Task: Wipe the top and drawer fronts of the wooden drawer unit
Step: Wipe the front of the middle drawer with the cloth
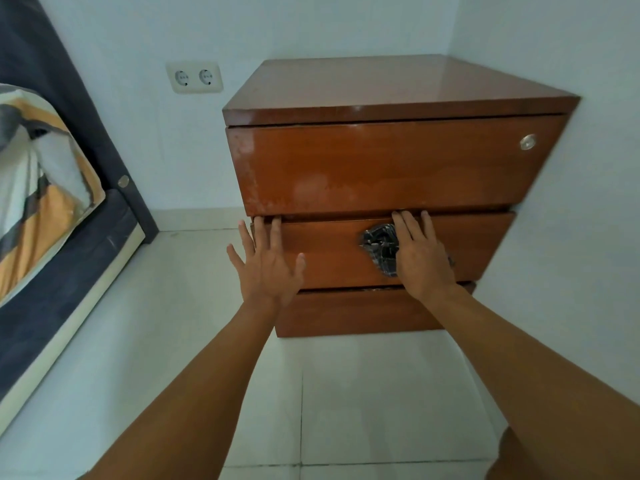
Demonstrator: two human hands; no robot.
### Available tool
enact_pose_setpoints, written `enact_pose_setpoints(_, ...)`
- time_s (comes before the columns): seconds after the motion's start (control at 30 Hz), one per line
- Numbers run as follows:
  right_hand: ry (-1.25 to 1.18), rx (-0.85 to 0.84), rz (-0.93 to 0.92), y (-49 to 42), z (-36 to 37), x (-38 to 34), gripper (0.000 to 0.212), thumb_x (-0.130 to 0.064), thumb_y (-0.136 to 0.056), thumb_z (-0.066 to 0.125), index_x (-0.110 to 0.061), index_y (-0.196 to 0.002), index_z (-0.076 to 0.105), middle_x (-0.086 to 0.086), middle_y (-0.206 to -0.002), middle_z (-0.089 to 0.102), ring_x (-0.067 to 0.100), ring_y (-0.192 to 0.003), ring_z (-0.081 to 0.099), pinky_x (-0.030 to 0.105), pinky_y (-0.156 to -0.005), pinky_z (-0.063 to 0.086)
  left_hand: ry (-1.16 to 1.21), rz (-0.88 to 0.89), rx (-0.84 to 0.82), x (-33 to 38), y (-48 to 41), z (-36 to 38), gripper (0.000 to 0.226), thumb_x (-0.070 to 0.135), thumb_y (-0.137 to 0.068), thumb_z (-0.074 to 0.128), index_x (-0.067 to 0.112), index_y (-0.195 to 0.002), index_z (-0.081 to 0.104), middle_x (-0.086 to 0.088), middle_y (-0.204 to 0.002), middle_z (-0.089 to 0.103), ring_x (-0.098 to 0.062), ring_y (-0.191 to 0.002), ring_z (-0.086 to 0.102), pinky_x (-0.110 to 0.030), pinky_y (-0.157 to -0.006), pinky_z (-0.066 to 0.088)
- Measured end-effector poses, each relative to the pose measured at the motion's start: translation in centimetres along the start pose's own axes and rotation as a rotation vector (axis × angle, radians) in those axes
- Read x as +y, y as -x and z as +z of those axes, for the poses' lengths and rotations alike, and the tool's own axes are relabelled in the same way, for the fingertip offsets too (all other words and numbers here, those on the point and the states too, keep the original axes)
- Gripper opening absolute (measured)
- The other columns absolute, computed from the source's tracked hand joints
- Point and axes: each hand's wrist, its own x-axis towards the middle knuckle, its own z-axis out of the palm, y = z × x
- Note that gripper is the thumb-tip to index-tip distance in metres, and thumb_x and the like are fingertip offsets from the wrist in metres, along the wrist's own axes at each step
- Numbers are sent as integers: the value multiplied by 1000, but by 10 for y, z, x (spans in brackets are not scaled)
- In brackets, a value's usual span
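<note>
- The wooden drawer unit (391, 174) stands on the pale tiled floor (363, 393), pushed into the far right corner where two white walls meet.
- It has a shiny flat top (391, 81) and three drawer fronts, one under the other.
- The top drawer front (381, 164) is the biggest. It has pale worn patches low down and on its left side, and a small round silver lock (527, 142) near its right end.
- The left hand (268, 265) lies flat on the left end of the middle drawer front (332, 251). Its fingers are spread wide and hold nothing. Two fingertips reach the gap above that drawer, and the thumb points to the right.
- The right hand (420, 254) presses a dark checked cloth (381, 245) flat against the middle drawer front, near the middle. Its fingers are straight and close together, and they point up to the gap under the top drawer. The cloth sticks out on the left side of the hand.
- Both arms reach straight out from the near edge, bare, with the backs of the hands facing us.
- The bottom drawer front (353, 313) is just below the hands.
- A white double wall socket (194, 77) is on the far wall, left of the unit.
- A bed (52, 271) with a dark frame and a striped orange, grey and white blanket (38, 188) is on the left.
</note>
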Motion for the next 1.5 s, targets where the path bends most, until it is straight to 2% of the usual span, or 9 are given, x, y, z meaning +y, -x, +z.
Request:
enact_pose_setpoints(0.2,-5,-11,-20,-3,-4,1,73,-11,-100,53,-10,-161,13,9,-168,15,42,-155,6,51,-117,38,23,20,4,-4,-3,-1,82,62,-89,48,25,-158,21,-11,-169,12,-40,-156,0,-69,-117,5)
enact_pose_setpoints(0.5,-6,23,-125,-4,-11,6,51,-2,-100,48,7,-149,37,19,-162,25,41,-152,12,50,-127,6,72,67,-8,-4,-1,-12,83,65,-76,51,20,-144,35,-8,-163,26,-37,-156,5,-74,-115,8)
enact_pose_setpoints(0.63,-157,-59,-80,0,-20,11,59,-7,-104,45,-5,-158,21,15,-167,17,41,-155,3,49,-126,18,64,96,-11,-10,-4,-20,75,67,-77,52,23,-137,39,-5,-165,25,-36,-157,4,-75,-114,4)
enact_pose_setpoints(0.8,-215,-74,-54,6,-32,5,55,-8,-104,42,-8,-157,28,12,-166,23,36,-155,14,45,-125,24,61,119,-91,-14,-7,-29,79,70,-75,50,26,-139,35,-1,-165,23,-34,-157,3,-77,-113,4)
enact_pose_setpoints(0.93,-251,122,-122,20,-49,-17,49,-11,-99,45,-14,-148,43,9,-140,54,30,-120,58,46,-99,51,121,110,-147,-34,-6,-36,85,68,-79,49,30,-152,25,3,-167,23,-33,-156,12,-75,-114,5)
enact_pose_setpoints(1.07,-414,332,-198,7,-79,-64,50,-9,-96,46,-16,-146,45,5,-131,58,23,-114,60,40,-95,55,202,98,-79,-61,3,-37,72,55,-94,50,31,-158,27,3,-163,35,-28,-153,25,-68,-117,21)
enact_pose_setpoints(1.2,-291,512,-325,-6,-79,-130,50,-14,-96,44,-14,-146,46,7,-135,61,23,-114,61,38,-97,51,225,148,-119,-69,3,-40,66,43,-97,49,30,-159,29,3,-161,39,-26,-151,27,-64,-115,28)
enact_pose_setpoints(1.4,-144,218,-378,-4,-9,-184,46,-23,-103,45,-20,-149,46,2,-149,54,29,-136,46,48,-115,33,288,190,-162,-76,-2,-41,65,36,-87,46,26,-151,43,1,-157,45,-33,-150,28,-61,-109,36)
enact_pose_setpoints(1.5,-229,205,-314,-8,2,-193,45,-32,-94,56,-24,-138,56,-2,-143,60,27,-135,48,53,-117,30,334,204,-152,-78,-4,-37,61,30,-83,47,22,-144,50,-1,-150,52,-31,-145,34,-59,-105,41)
